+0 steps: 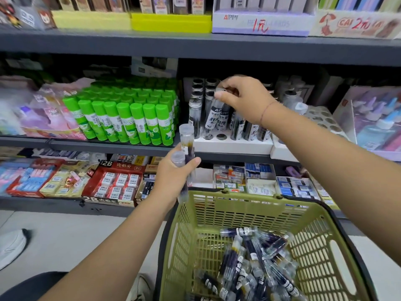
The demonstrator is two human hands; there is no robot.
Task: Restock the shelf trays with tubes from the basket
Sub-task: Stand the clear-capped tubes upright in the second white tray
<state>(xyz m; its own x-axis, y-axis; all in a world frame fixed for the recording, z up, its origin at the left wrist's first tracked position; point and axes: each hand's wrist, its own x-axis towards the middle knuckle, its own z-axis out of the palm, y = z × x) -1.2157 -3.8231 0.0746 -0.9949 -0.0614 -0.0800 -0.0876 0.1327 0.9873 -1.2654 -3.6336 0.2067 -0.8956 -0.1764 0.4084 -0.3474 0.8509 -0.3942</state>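
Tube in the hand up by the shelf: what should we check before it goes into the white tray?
1. Grip: right hand pinches the clear plastic tube with the white label near its cap: ok.
2. Free spot: white cardboard tray shows empty round holes in front: ok.
3. Tube upright: not ok, tilted.
4. Tube bottom over a hole: cannot tell.
5. Spares: left hand holds two clear dark-filled tubes: ok.
6. Green plastic basket has loose tubes: ok.

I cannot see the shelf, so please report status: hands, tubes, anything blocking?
Right hand pinches one tube at white tray. Left hand holds two tubes near basket. Front holes free.
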